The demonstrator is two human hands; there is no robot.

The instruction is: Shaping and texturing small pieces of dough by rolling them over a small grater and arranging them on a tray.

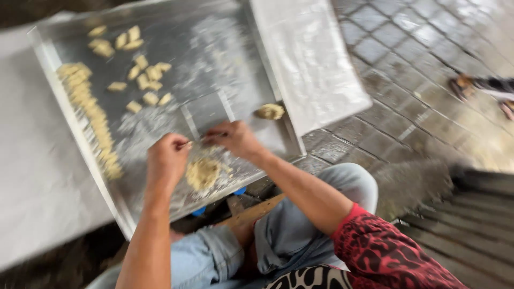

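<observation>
A floured metal tray (214,32) lies tilted in front of me. My left hand (167,158) and my right hand (233,138) meet above a flattened lump of pale dough (202,173) near the tray's front edge. Both pinch a thin stick-like tool (194,143) between them; blur hides its shape. A smaller dough lump (270,111) sits at the tray's right rim. Several cut dough pieces (144,75) lie scattered at the far left, and a row of them (93,115) runs along the left rim.
A white plastic sheet (308,53) covers the tray's right side; another pale sheet (32,160) lies to the left. My knees in light jeans (300,235) are below the tray. Wet paving stones (401,48) lie to the right, with someone's sandalled feet (482,88) at the edge.
</observation>
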